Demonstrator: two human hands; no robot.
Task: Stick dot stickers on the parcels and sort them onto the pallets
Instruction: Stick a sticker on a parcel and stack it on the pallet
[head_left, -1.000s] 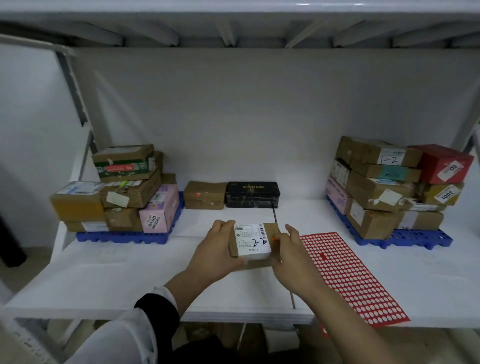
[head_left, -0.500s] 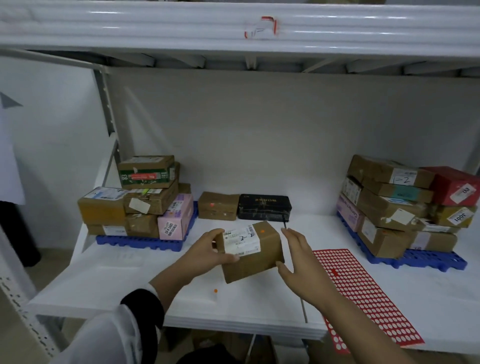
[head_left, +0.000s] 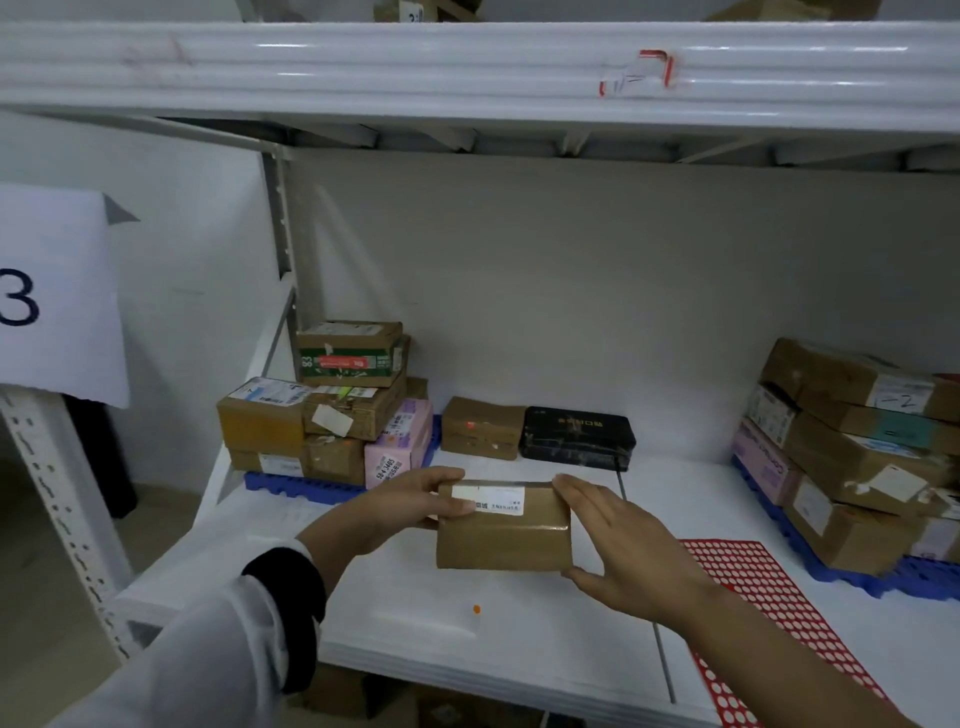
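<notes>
At the centre of the frame, both hands hold a small brown cardboard parcel (head_left: 503, 527) above the white shelf (head_left: 395, 639). The left hand (head_left: 400, 506) clasps its left end, fingers closed over the white label (print too blurred to read); the right hand (head_left: 631, 558) pinches the right end. The red dot-sticker sheet (head_left: 779, 618) lies lower right. Stacked parcels fill blue pallets at left (head_left: 291, 480) and right (head_left: 914, 577).
</notes>
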